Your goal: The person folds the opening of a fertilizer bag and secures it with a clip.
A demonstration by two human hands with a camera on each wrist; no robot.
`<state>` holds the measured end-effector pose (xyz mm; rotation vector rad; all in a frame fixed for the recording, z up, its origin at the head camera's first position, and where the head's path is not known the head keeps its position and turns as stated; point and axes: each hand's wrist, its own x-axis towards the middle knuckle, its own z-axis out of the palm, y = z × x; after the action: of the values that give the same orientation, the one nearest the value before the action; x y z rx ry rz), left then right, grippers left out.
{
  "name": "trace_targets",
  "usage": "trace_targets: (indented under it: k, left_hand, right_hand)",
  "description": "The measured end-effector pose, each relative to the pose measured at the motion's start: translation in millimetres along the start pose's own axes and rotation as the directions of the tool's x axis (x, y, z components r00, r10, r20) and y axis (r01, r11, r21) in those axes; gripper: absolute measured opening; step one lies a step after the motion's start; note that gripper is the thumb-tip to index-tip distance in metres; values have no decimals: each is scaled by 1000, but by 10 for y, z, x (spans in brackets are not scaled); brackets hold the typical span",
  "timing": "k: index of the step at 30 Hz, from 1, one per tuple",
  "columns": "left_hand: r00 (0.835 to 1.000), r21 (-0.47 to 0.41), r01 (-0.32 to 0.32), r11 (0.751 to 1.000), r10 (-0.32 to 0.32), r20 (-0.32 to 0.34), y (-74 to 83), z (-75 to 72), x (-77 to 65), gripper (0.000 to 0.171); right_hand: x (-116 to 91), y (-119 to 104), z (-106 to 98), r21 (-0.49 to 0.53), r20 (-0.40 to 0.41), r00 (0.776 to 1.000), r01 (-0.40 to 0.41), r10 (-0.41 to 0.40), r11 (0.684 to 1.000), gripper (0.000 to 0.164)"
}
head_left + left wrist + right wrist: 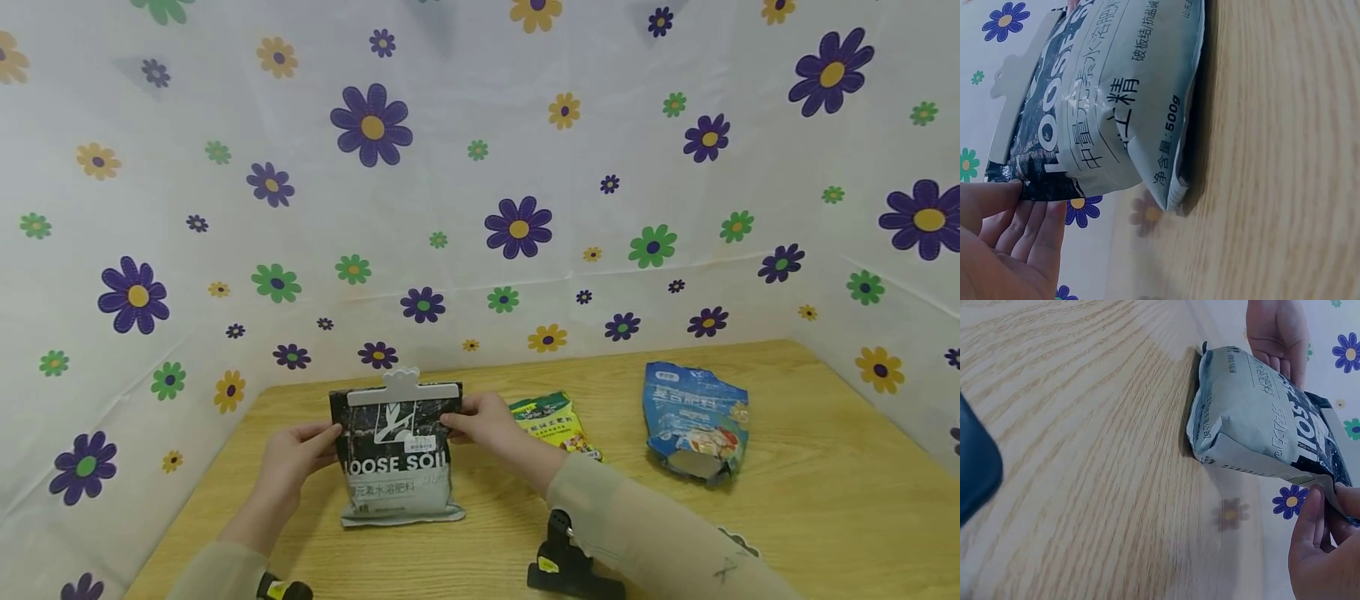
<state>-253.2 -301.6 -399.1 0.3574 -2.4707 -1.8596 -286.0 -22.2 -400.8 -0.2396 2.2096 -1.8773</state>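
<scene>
A black and grey bag of loose soil fertilizer (397,492) stands upright on the table, its top closed by a long white clip (405,392). My left hand (296,458) pinches the bag's left upper edge between thumb and fingers, as the left wrist view shows up close. At the opposite upper edge, my right hand (483,421) pinches the bag the same way; both hands (1325,544) appear around it in the right wrist view. The bag's bottom (1175,194) meets the wooden surface.
Behind my right forearm lies a yellow-green packet (551,417), partly hidden. A crumpled blue bag (693,425) is farther right on the wooden table (817,467). Black clips (562,567) lie near the front, one beneath my right sleeve. Flower-patterned cloth (450,192) surrounds the table.
</scene>
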Motion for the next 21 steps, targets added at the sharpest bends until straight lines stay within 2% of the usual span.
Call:
trace_targets:
  k: [9,17,21]
  left_hand:
    - [1000,-1,14,1000,-14,-8,-34,2,63,44]
    - [1000,37,23,999,-22,-11,-60,17,113,43]
    - [1000,5,20,1000,-20,-4,-79,57,160,42]
  right_hand:
    - [44,46,61,34,-27,999,-34,35,999,19]
    - [59,79,112,66,-62,994,-87,91,994,20]
    - [83,95,118,84,-83,989,-115,122,990,21]
